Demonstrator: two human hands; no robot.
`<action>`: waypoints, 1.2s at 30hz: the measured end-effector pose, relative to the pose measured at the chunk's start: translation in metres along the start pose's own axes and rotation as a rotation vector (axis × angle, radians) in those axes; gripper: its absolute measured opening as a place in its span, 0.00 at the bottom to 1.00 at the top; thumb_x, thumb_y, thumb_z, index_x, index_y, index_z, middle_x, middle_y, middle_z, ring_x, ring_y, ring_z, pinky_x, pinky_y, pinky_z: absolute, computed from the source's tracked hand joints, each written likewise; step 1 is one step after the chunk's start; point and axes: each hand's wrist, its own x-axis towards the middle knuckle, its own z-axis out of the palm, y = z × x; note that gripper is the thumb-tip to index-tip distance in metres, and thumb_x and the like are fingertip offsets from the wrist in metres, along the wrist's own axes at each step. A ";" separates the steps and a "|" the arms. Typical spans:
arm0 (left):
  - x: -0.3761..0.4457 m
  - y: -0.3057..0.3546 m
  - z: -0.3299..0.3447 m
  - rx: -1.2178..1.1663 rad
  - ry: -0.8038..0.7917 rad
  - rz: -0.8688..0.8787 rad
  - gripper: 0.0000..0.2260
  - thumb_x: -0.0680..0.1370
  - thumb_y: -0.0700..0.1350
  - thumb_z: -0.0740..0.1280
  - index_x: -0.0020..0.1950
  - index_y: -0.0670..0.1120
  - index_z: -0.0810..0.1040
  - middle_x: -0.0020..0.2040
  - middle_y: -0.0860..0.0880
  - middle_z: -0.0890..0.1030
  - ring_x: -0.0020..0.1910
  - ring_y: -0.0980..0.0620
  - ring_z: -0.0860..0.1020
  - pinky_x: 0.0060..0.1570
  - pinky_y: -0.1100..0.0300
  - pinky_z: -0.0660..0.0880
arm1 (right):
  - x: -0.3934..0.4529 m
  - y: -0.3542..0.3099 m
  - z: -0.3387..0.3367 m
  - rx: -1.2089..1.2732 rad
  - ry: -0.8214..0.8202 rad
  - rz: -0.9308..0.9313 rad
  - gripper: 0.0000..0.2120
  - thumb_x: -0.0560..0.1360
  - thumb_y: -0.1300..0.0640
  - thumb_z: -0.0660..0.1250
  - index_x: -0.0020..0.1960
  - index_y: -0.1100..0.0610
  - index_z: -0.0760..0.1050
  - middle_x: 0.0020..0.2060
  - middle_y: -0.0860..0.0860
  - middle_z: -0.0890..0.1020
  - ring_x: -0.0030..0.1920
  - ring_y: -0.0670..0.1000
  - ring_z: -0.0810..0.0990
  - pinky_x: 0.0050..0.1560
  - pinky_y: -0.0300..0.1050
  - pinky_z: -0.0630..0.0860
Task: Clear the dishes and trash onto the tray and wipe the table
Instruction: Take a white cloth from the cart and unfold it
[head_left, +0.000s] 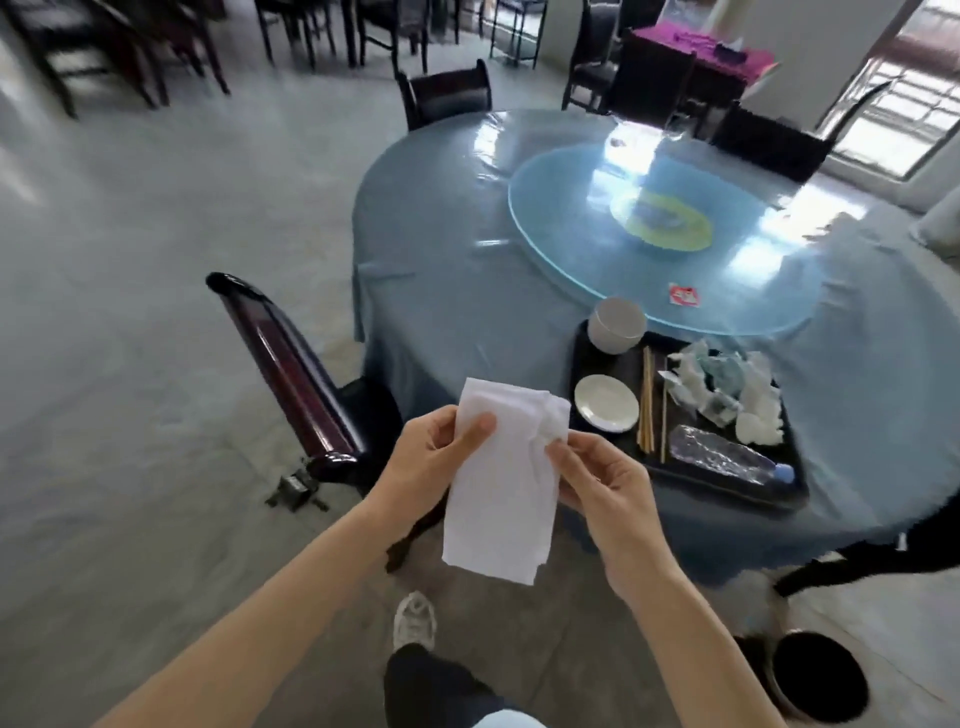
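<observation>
Blue round table (441, 249) behind, left hand (431, 457) and right hand (597, 483) both pinching white cloth (498, 483).

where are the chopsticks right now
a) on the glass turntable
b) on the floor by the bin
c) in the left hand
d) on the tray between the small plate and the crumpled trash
d: the chopsticks lie on the black tray, with the small plate on one side and the crumpled trash on the other.
</observation>
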 end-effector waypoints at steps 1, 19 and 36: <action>0.014 0.004 -0.015 0.011 0.029 0.003 0.13 0.80 0.51 0.69 0.58 0.42 0.82 0.51 0.45 0.87 0.50 0.45 0.86 0.48 0.53 0.84 | 0.020 -0.004 0.016 -0.003 -0.023 -0.003 0.07 0.80 0.57 0.70 0.56 0.56 0.84 0.49 0.52 0.89 0.52 0.57 0.87 0.55 0.51 0.85; 0.158 0.063 -0.274 -0.099 0.296 -0.077 0.15 0.80 0.52 0.69 0.56 0.41 0.83 0.52 0.41 0.86 0.48 0.46 0.84 0.48 0.50 0.82 | 0.215 -0.047 0.287 -0.091 -0.242 -0.008 0.06 0.82 0.58 0.69 0.54 0.55 0.84 0.47 0.50 0.89 0.49 0.51 0.88 0.51 0.47 0.85; 0.252 0.101 -0.540 -0.161 0.084 -0.188 0.14 0.82 0.52 0.67 0.63 0.46 0.81 0.55 0.48 0.86 0.52 0.49 0.85 0.41 0.61 0.81 | 0.274 -0.049 0.551 0.064 -0.041 0.082 0.08 0.81 0.58 0.70 0.58 0.58 0.84 0.52 0.55 0.88 0.53 0.58 0.87 0.52 0.52 0.85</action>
